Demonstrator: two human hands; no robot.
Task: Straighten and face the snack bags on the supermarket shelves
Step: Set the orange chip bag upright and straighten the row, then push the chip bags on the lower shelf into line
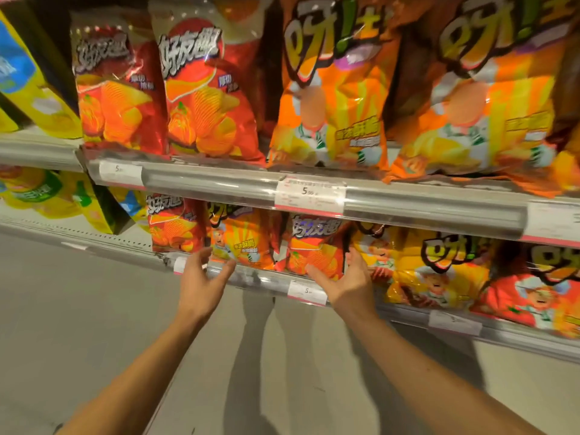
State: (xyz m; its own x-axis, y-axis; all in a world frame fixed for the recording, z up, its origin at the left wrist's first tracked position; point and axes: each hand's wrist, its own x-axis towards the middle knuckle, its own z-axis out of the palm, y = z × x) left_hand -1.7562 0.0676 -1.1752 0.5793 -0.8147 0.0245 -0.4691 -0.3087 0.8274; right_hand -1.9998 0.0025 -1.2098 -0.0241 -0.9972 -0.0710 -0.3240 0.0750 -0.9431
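Snack bags fill two shelves. On the lower shelf stand a red chip bag [175, 227], an orange bag with a cartoon figure [241, 243], a second red chip bag [314, 246] and yellow bags [439, 271] further right. My left hand [201, 284] hovers open just in front of the orange bag, fingers spread, holding nothing. My right hand [345, 281] is open, palm up, its fingers at the lower edge of the second red bag. The upper shelf carries two red bags [119, 86] [207, 95] and two large orange bags [332, 98] [483, 108].
Clear price rails [408, 208] with paper labels [310, 196] run along both shelf fronts. Yellow and blue bags [28, 76] fill the neighbouring bay at the left. Grey floor [78, 324] lies below, with my shadow on it.
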